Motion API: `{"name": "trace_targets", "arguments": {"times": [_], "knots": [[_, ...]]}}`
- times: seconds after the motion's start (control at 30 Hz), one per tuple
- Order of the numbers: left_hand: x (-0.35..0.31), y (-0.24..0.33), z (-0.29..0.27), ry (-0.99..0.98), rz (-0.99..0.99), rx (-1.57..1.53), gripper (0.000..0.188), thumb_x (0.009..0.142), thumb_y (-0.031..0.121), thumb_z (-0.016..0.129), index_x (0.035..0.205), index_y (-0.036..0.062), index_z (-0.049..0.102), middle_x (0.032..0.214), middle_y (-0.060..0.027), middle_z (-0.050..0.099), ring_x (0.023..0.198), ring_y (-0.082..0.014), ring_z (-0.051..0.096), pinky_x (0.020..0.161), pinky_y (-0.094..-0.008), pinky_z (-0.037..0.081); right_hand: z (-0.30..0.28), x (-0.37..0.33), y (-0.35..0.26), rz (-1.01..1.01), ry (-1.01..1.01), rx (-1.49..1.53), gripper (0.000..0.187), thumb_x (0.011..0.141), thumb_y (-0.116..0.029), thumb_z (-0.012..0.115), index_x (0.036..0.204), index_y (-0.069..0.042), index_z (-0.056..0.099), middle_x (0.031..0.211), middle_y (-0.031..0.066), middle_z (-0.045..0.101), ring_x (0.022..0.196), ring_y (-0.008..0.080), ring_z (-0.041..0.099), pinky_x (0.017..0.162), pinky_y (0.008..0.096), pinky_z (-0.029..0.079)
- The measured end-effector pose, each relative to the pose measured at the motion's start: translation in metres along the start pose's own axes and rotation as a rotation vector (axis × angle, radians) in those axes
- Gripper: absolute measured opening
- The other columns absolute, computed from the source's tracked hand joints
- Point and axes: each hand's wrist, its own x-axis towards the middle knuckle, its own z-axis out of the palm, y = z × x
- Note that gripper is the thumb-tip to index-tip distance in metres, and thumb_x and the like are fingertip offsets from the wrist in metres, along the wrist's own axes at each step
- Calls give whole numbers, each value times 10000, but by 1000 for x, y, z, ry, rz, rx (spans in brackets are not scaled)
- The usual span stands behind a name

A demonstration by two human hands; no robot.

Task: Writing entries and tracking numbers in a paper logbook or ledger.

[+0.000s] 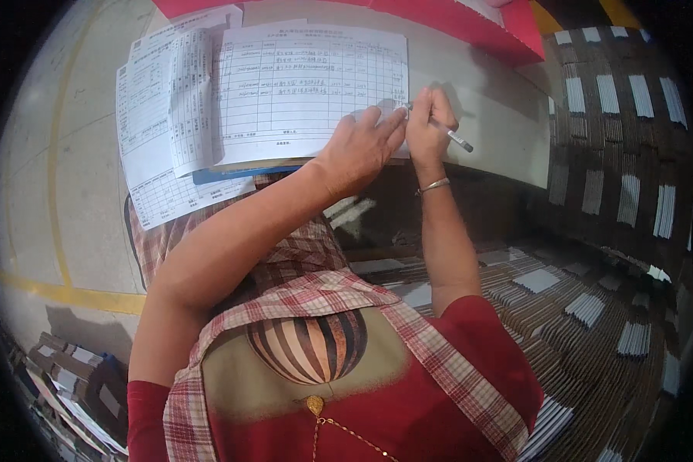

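Observation:
A printed table form (300, 115) with handwritten rows lies in front of me. My left hand (360, 148) rests flat on its lower right part, fingers extended toward the right edge. At that edge my right hand (428, 129) is closed round a grey pen (460, 140), its tip end at the form's right column. The pen's back end sticks out to the lower right of the hand. More printed sheets (142, 115) overlap at the left, one curled over. Under the form shows the blue edge of a board or folder (246, 173).
A pale tabletop (500, 131) extends right of the form, with a bright pink piece (462, 23) along the far side. Dense stacks of flat brown and white cardboard (616, 146) stand at the right. Further stacked pieces (85, 377) sit lower left, by a yellow floor line (77, 295).

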Motion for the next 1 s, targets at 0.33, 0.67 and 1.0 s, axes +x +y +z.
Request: {"name": "trace_targets", "arguments": {"times": [0.33,0.67,1.0], "knots": [[-4,-1,2,35,-4,1,590,798,94,593,1375,69,471,1467,-27,426,1022,-239,513,768,-350,507,1,-2,4,4,3,60,272,958,-149,533,730,-21,460,612,158,518,537,306,518,536,411,417],[-9,0,0,61,15,8,553,801,94,582,1347,43,509,1460,-61,441,984,-217,505,771,-336,470,4,-8,-4,34,-18,126,303,971,-167,537,723,-18,445,592,126,474,528,215,474,531,377,405],[-9,3,-1,47,10,14,527,791,99,585,1310,34,526,1443,-74,455,995,-224,512,744,-349,453,2,-8,-8,-4,-26,78,277,960,-169,552,738,-26,469,608,155,513,537,330,539,522,409,419]]}}
